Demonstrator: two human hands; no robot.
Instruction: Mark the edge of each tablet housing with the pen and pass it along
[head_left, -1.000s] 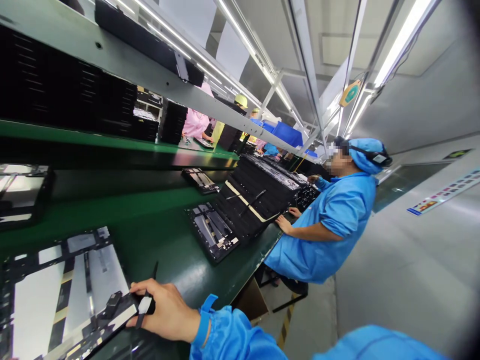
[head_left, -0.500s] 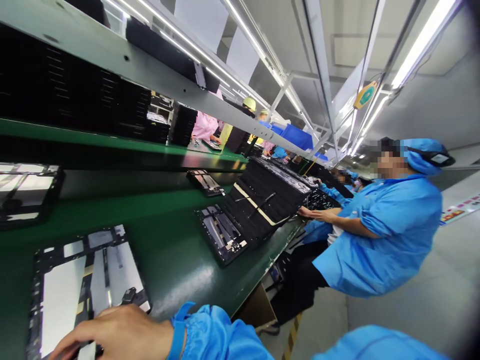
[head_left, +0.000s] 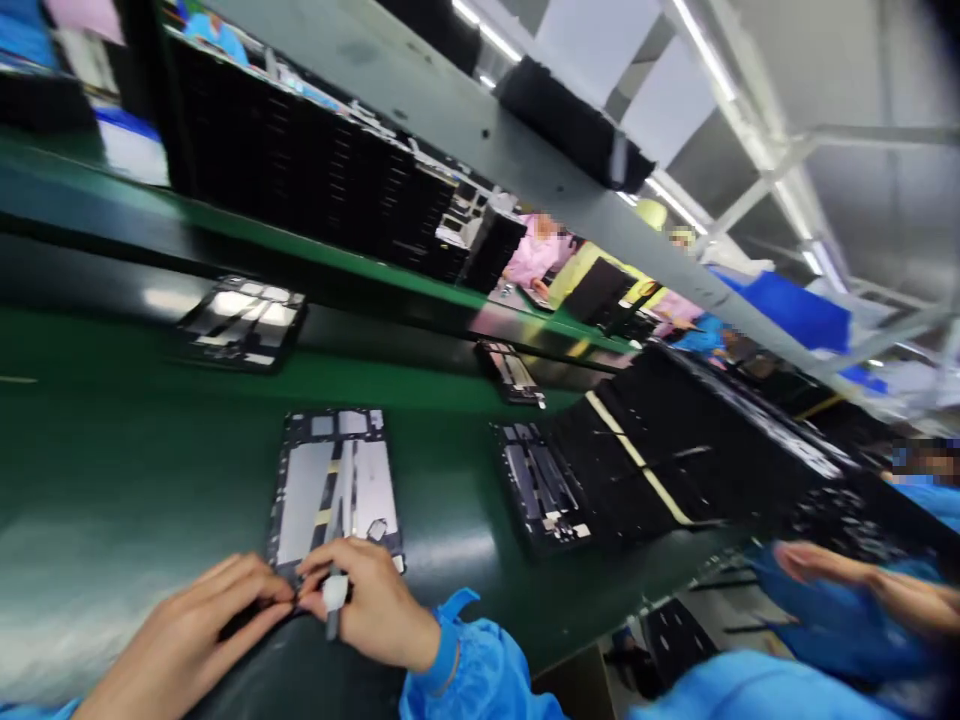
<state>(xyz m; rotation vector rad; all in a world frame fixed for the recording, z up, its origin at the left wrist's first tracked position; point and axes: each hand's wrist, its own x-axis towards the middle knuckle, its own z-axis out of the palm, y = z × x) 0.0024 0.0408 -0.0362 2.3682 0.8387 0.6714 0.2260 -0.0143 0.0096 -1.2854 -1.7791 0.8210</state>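
Note:
An opened tablet (head_left: 307, 500) lies on the green bench, its light grey battery panels and a dark ribbon strip exposed. My left hand (head_left: 202, 620) is at its lower left edge, thumb and fingertips pinched together over something too small to make out. Beside it, almost touching those fingertips, my right hand (head_left: 375, 605) is closed, with a small light grey tool (head_left: 335, 592) held among its fingers; the tool's kind is unclear. The two hands cover the tablet's lower edge.
Another opened tablet (head_left: 536, 485) lies to the right, against a long black stack (head_left: 645, 450) with a pale strap. More tablets (head_left: 244, 320) rest at the back near the shelf (head_left: 360, 255). A co-worker's hand (head_left: 840, 570) reaches in at the right.
The view has swung left and the tablet appears farther off. My left hand has come into view, and my right hand now meets it at the tablet's lower edge.

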